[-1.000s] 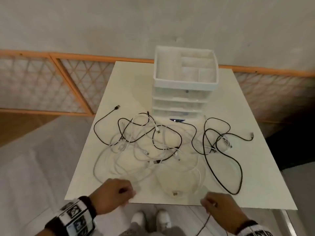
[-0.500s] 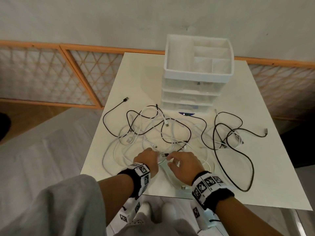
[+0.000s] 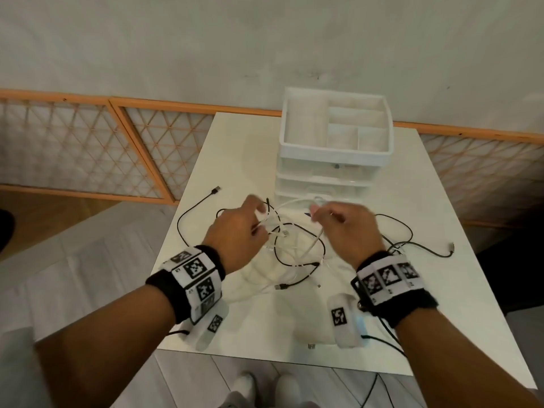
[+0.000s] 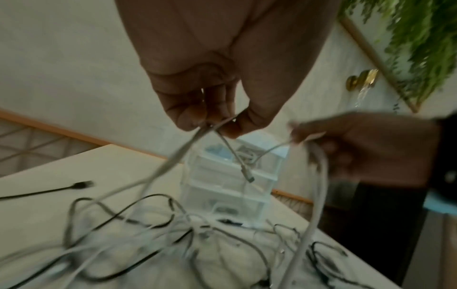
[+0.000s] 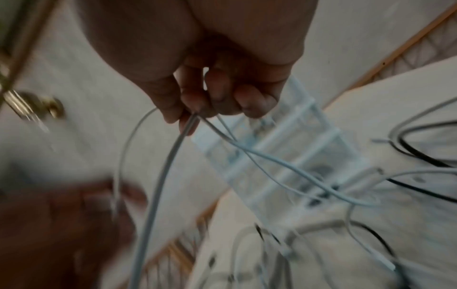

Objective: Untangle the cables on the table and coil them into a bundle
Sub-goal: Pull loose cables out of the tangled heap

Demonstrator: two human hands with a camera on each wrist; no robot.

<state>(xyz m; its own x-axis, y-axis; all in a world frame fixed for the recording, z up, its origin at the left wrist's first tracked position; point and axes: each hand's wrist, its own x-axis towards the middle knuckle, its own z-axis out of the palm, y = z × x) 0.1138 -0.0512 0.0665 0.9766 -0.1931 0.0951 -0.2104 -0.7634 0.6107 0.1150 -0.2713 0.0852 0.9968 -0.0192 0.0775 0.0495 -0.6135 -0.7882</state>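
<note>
A tangle of black cables [image 3: 297, 262] and white cables [image 3: 313, 241] lies on the white table [image 3: 412, 304]. Both hands are raised above the heap, each pinching white cable. My left hand [image 3: 240, 228] pinches white strands [image 4: 183, 150] between thumb and fingertips, and a plug end [image 4: 248, 177] dangles below it. My right hand [image 3: 343, 226] grips several white strands [image 5: 170, 152] that run down into the heap. A white loop [image 3: 290, 203] arches between the two hands. One black plug [image 3: 216, 189] lies apart at the left.
A white drawer organiser [image 3: 335, 145] with an open tray on top stands just beyond the hands. A wooden lattice rail [image 3: 88, 142] runs along the wall behind. More black cable [image 3: 424, 248] loops at the table's right side, ending in a plug [image 3: 451, 247].
Both hands rose from the table's near part, lifting white cable off the heap and moving apart, toward the organiser. The camera view has tilted and shifted.
</note>
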